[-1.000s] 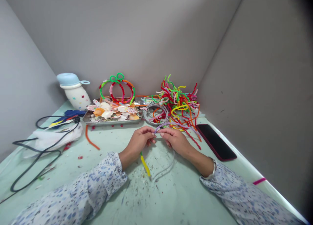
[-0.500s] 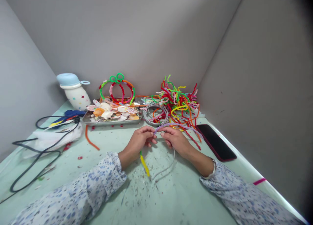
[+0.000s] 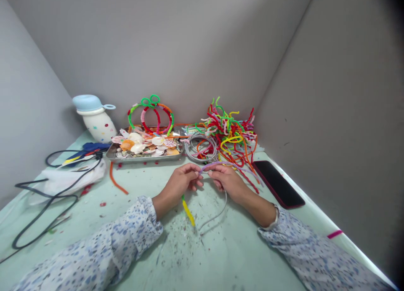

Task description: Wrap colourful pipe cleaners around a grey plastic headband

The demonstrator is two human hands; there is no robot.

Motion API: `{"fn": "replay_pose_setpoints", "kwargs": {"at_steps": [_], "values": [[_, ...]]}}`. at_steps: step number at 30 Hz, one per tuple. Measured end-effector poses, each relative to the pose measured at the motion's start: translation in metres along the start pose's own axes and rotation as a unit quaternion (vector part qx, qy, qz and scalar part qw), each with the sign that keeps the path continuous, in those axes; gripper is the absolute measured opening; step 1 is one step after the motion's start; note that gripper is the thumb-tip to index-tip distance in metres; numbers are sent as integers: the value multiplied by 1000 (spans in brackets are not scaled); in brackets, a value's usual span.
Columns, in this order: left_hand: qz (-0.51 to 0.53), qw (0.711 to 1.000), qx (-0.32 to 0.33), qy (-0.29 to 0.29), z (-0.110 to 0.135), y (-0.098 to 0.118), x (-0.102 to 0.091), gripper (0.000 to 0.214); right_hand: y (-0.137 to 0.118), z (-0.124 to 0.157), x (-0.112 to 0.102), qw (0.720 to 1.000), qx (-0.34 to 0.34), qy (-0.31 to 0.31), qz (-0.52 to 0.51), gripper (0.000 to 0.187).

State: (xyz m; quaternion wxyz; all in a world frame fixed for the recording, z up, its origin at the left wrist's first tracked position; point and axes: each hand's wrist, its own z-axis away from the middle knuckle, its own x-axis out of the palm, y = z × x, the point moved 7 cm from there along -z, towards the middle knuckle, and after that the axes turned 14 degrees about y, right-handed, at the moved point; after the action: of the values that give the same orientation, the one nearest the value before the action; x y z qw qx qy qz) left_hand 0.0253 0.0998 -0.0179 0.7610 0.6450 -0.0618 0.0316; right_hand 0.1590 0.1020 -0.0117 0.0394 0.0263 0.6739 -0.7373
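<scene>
"Lilac pipe cleaner (image 3: 227,163) in the head view: where is it?"

"Over the pale green tabletop (image 3: 227,249). One part is at the left hand's fingertips, and the rest arches across the right hand's fingers toward the smartphone (image 3: 279,184)."

"How does the left hand (image 3: 183,180) stand?"

"Thumb and forefinger pinch the lilac strand, the other fingers loosely curled. Under that hand hangs a yellow fuzzy strand (image 3: 188,213), green at its top."

"And the right hand (image 3: 227,182)?"

"Thumb and forefinger press together on what looks like grey wire (image 3: 226,199), just beside the left fingertips. From below the palm, the wire curves down toward the tabletop."

"What is behind them?"

"A metal tray (image 3: 148,159) heaped with seashells (image 3: 137,138). Colourful fuzzy hoops (image 3: 173,118) stand upright at its back. To its right come a coil of grey wire (image 3: 187,149) and a tangle of pipe cleaners (image 3: 229,126); to its left, a white bottle (image 3: 100,126) with a blue lid (image 3: 86,102)."
</scene>
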Motion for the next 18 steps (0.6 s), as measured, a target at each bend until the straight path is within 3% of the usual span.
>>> {"fn": "replay_pose_setpoints", "kwargs": {"at_steps": [11,18], "values": [[-111,991,75,25,-7,5,-4,14,7,-3,1,999,19,-17,-24,30],[-72,996,43,17,-3,8,-2,15,7,-1,2,999,35,-30,-28,34]]}}
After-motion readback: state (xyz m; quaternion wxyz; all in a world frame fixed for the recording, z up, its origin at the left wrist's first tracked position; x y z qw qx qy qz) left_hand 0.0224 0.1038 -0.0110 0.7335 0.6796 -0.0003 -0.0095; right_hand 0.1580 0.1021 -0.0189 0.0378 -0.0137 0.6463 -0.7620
